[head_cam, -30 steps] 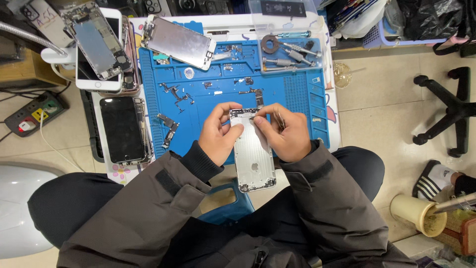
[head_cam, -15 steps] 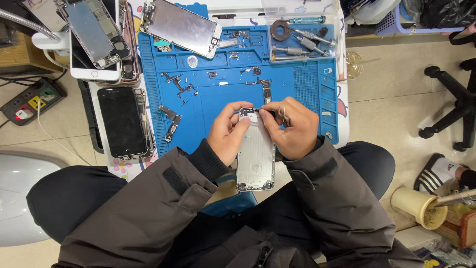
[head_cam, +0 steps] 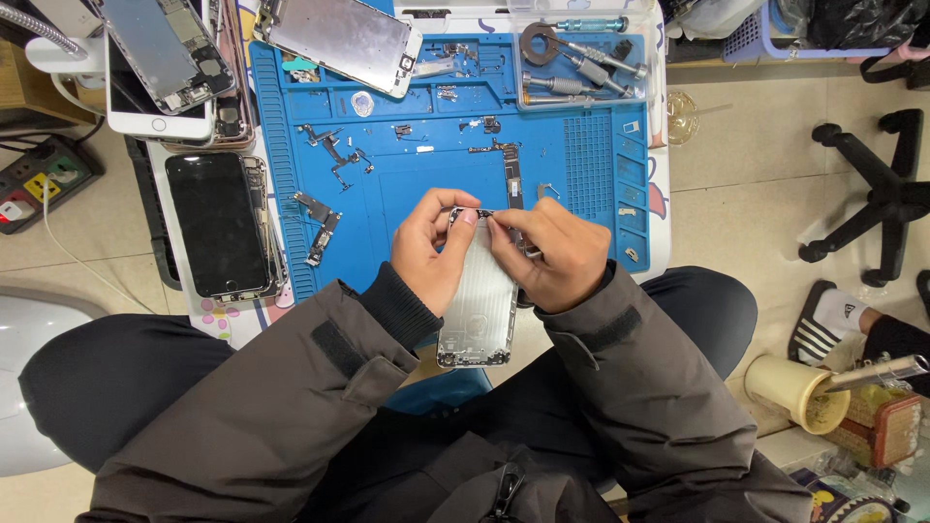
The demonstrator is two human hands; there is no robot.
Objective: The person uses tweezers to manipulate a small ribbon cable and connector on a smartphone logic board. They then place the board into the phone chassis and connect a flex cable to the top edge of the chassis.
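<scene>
The left hand (head_cam: 433, 254) and right hand (head_cam: 548, 254) both grip a silver phone rear housing (head_cam: 480, 308) between them, fingertips pinching its top edge. What the fingertips work there is too small to tell. Just beyond the knuckles lies the blue repair mat (head_cam: 417, 184) with loose small parts.

Left hand (head_cam: 433, 249) and right hand (head_cam: 550, 257) both grip the top end of a silver phone housing (head_cam: 479, 308), held over the near edge of the blue repair mat (head_cam: 426, 174). Fingertips meet at the housing's top edge. Small flex parts (head_cam: 329, 160) scattered mid-mat. Screen assembly (head_cam: 339, 39) at the mat's far-left corner. Tool tray (head_cam: 579, 58) at the far-right corner. Black-screened phone (head_cam: 215, 225) just beside the mat's left edge.
</scene>
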